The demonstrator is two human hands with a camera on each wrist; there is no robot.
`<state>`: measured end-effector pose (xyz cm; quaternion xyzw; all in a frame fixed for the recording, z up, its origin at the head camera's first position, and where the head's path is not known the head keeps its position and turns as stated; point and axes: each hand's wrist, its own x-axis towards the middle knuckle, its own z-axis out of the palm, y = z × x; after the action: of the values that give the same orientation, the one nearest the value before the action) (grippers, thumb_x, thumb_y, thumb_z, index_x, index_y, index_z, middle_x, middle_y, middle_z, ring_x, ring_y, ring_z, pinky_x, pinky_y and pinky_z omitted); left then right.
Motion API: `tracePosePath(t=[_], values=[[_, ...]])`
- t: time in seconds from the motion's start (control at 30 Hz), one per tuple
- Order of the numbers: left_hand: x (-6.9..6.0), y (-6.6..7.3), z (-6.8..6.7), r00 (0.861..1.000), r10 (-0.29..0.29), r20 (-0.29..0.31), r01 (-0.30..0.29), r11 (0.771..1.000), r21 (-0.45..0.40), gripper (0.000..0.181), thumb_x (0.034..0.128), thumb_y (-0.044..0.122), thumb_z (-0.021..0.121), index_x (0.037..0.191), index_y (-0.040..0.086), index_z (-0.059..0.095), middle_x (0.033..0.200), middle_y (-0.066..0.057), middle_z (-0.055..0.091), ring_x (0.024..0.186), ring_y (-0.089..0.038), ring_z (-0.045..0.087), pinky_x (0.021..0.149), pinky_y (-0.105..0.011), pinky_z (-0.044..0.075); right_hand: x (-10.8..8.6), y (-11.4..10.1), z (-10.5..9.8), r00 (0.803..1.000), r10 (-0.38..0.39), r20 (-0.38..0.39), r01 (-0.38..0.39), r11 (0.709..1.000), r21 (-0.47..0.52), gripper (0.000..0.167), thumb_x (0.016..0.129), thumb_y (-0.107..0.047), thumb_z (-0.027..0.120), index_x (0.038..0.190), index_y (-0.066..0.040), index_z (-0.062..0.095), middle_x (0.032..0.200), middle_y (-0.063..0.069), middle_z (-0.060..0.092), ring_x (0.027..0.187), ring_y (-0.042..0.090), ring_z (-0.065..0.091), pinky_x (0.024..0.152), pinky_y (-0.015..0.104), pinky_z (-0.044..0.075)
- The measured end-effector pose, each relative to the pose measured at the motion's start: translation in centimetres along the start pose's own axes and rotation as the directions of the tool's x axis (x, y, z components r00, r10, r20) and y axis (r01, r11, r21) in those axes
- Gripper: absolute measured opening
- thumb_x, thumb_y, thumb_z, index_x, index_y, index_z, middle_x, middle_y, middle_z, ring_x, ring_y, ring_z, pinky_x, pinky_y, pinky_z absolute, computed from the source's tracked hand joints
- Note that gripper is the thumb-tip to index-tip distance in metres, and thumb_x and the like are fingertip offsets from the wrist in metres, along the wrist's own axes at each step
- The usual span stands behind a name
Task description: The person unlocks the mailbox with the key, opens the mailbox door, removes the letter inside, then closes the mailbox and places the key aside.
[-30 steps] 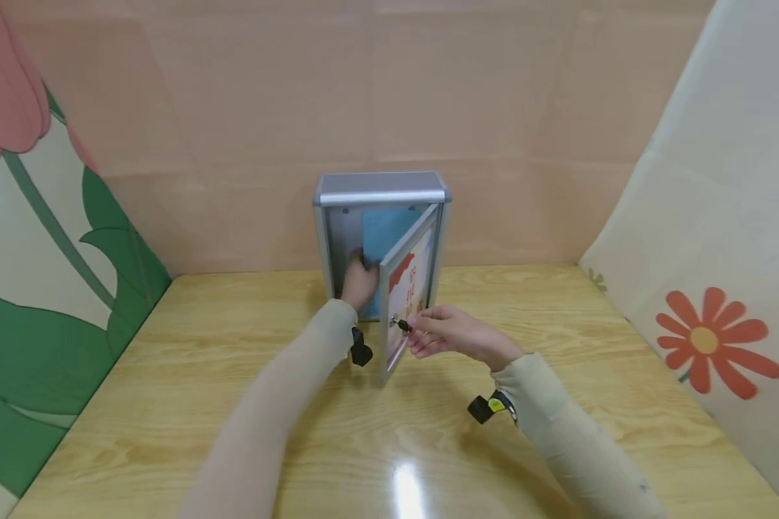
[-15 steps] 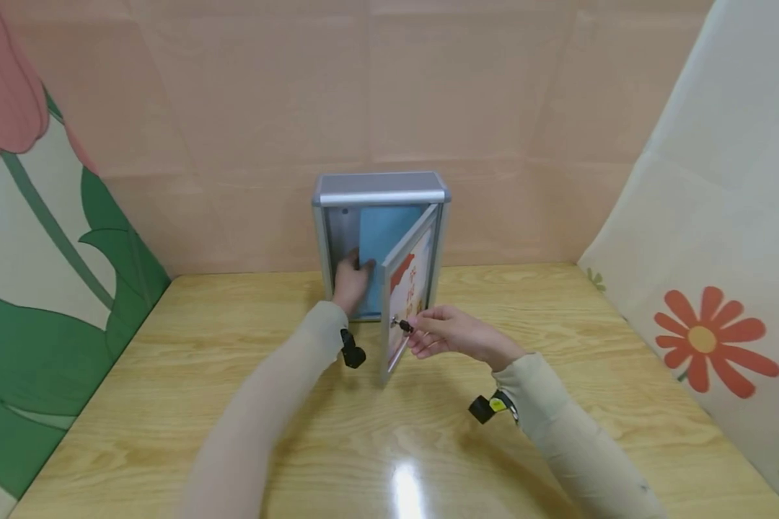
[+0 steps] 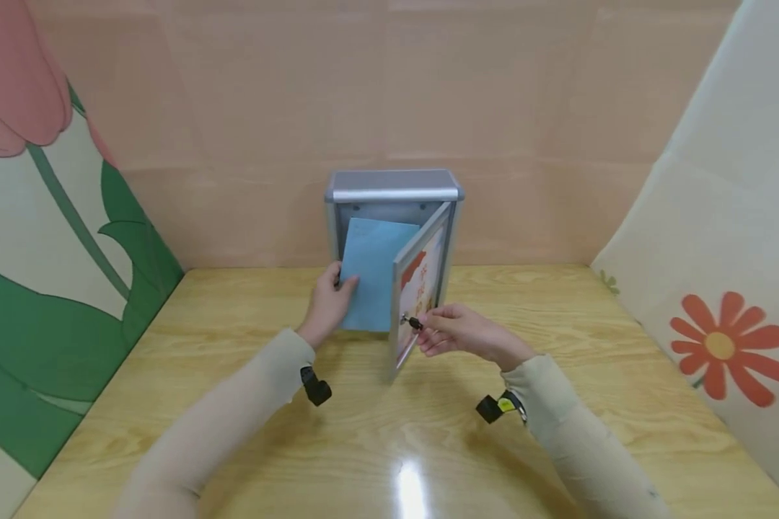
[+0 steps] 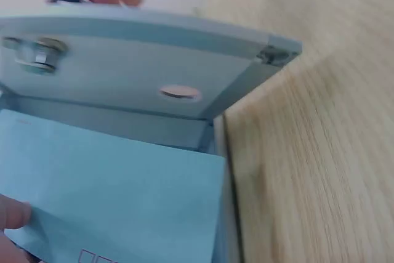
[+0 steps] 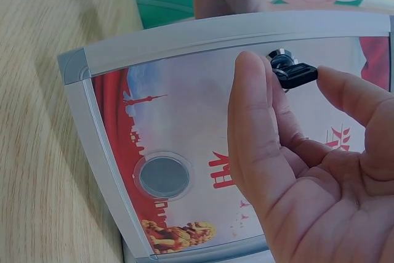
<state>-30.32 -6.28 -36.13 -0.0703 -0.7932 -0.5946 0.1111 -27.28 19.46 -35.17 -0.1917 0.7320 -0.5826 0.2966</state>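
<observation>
Your left hand (image 3: 327, 303) pinches the blue envelope (image 3: 373, 277) by its left edge, thumb lying flat on the front face and the other fingers mostly hidden behind it. The envelope sits in the opening of the silver box (image 3: 396, 185), leaning a little to one side, its right part hidden from the head view by the door (image 3: 422, 285). That door stands swung out toward you, hinged on the box's right side. Your right hand (image 3: 464, 335) pinches the black-headed key (image 3: 416, 324) between thumb and index finger, and the key sits in the lock (image 5: 281, 57) on the door's outer face. From your right wrist you see that face's red curtain print, red characters, a golden lion (image 5: 178, 235) in the corner and a round window (image 5: 164, 177). From your left wrist you see the door's inner side, with the metal back of the lock, and a few red squares (image 4: 95, 257) printed on the envelope. The box stands on the wood-grain tabletop (image 3: 247, 432), near the peach backdrop (image 3: 389, 86). A small black device (image 3: 316, 387) sits at your left cuff, and a red flower (image 3: 719, 346) decorates the pale panel to your right.
</observation>
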Motion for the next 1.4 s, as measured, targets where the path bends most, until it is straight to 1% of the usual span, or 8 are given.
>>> tracePosePath(t=[0.3,0.53,0.73,0.77,0.87,1.0,1.07,1.4], values=[[-0.8,3.2,-8.5,1.000,0.011,-0.008,-0.013,0.935,-0.354,0.032,0.0998,0.013,0.052,0.130,0.000,0.050,0.119,-0.006,0.063,0.107,-0.013,0.060,0.093,-0.028,0.050,0.0,0.3,-0.2,1.000,0.001,0.003,-0.001,0.999,0.034,0.042,0.104,-0.022,0.043,0.120,0.017,0.048,0.097,0.011,0.066,0.086,0.017,0.067,0.082,0.034,0.057],[0.6,3.1,-14.5,0.993,-0.066,0.098,0.117,0.492,-0.863,0.026,0.0962,0.011,0.056,0.122,0.009,0.052,0.108,-0.004,0.066,0.100,-0.016,0.065,0.082,-0.029,0.055,0.3,0.3,-0.2,1.000,-0.004,0.004,0.003,0.999,0.041,0.041,0.104,-0.020,0.043,0.119,0.018,0.047,0.094,0.008,0.067,0.084,0.015,0.068,0.080,0.031,0.057],[2.2,-1.5,-15.9,0.907,-0.341,0.246,0.357,0.314,-0.880,0.028,0.0985,0.009,0.050,0.124,0.014,0.040,0.104,-0.003,0.063,0.101,-0.012,0.058,0.088,-0.025,0.049,0.4,0.4,-0.1,1.000,-0.001,0.003,0.001,0.999,0.049,0.039,0.104,-0.020,0.042,0.118,0.016,0.049,0.094,0.008,0.067,0.084,0.014,0.068,0.080,0.031,0.057],[2.3,-2.5,-16.0,0.891,-0.377,0.254,0.380,0.310,-0.872,0.025,0.0989,0.009,0.049,0.121,0.014,0.040,0.100,-0.002,0.063,0.098,-0.011,0.058,0.087,-0.024,0.048,0.5,0.4,0.0,1.000,0.000,0.002,0.000,0.999,0.048,0.039,0.104,-0.020,0.043,0.118,0.017,0.049,0.094,0.008,0.067,0.084,0.014,0.067,0.080,0.031,0.057],[2.3,-5.3,-16.2,0.842,-0.485,0.234,0.469,0.448,-0.761,0.009,0.1010,0.013,0.046,0.110,0.013,0.044,0.083,0.003,0.059,0.077,-0.004,0.054,0.070,-0.018,0.046,0.5,0.4,0.1,1.000,0.003,0.001,-0.003,0.999,0.045,0.041,0.104,-0.020,0.043,0.119,0.019,0.047,0.095,0.010,0.067,0.084,0.015,0.067,0.080,0.031,0.057],[2.3,-8.6,-15.6,0.797,-0.575,0.187,0.601,0.721,-0.346,0.020,0.1031,0.019,0.045,0.119,0.007,0.048,0.087,0.005,0.054,0.074,-0.003,0.048,0.063,-0.016,0.043,0.5,0.3,0.2,1.000,0.006,-0.001,-0.006,0.999,0.046,0.043,0.104,-0.020,0.043,0.120,0.020,0.046,0.096,0.011,0.066,0.084,0.015,0.067,0.080,0.031,0.058],[2.4,-10.0,-15.0,0.791,-0.584,0.183,0.610,0.774,-0.168,0.036,0.1036,0.018,0.044,0.136,0.002,0.041,0.108,-0.002,0.056,0.090,-0.007,0.052,0.075,-0.019,0.047,0.5,0.3,0.2,1.000,0.008,-0.001,-0.008,0.999,0.048,0.042,0.104,-0.020,0.043,0.119,0.019,0.047,0.095,0.010,0.067,0.083,0.015,0.067,0.079,0.031,0.058],[2.7,-12.4,-12.2,0.751,-0.634,0.185,0.623,0.773,0.119,0.054,0.1008,0.015,0.051,0.147,-0.004,0.031,0.146,-0.022,0.040,0.117,-0.023,0.048,0.100,-0.037,0.045,0.7,0.2,0.3,1.000,0.008,0.006,-0.008,0.999,0.051,0.035,0.104,-0.020,0.044,0.113,0.012,0.052,0.092,0.006,0.067,0.084,0.016,0.067,0.079,0.031,0.058]])
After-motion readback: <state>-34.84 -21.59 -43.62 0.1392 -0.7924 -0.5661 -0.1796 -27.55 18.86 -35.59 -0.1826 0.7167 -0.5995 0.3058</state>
